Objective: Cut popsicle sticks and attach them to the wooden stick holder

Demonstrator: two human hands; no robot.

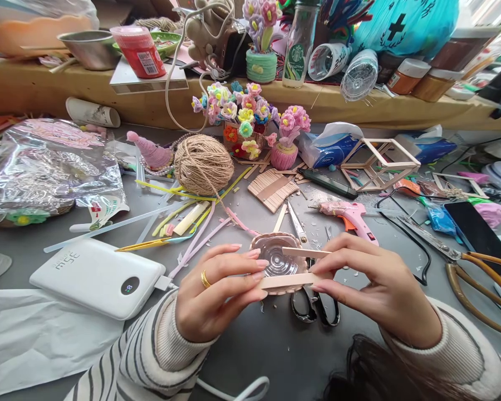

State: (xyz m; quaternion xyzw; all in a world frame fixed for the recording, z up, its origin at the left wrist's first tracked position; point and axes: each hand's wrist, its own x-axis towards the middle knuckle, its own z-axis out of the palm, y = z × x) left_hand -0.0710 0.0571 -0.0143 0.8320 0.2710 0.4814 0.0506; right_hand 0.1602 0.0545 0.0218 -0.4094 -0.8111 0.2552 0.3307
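Observation:
My left hand [219,287] pinches the left end of a flat wooden craft stick [287,281]. Its fingertips also lie at the side of a shallow round clear plastic cup [278,257] with a scalloped pinkish rim. My right hand [369,281] is closed on the right end of the same stick, which spans the near side of the cup. A second craft stick [303,252] juts left from my right fingers over the cup's opening. Beneath the hands lie black-handled scissors [304,306], partly covered. Whether the lower stick touches the rim I cannot tell.
A twine ball [204,165] and a bundle of craft sticks [273,190] lie beyond my hands. To the right are a pink glue gun [350,217], a wooden stick frame [379,161] and large shears [455,256]. A white power bank [98,277] lies left.

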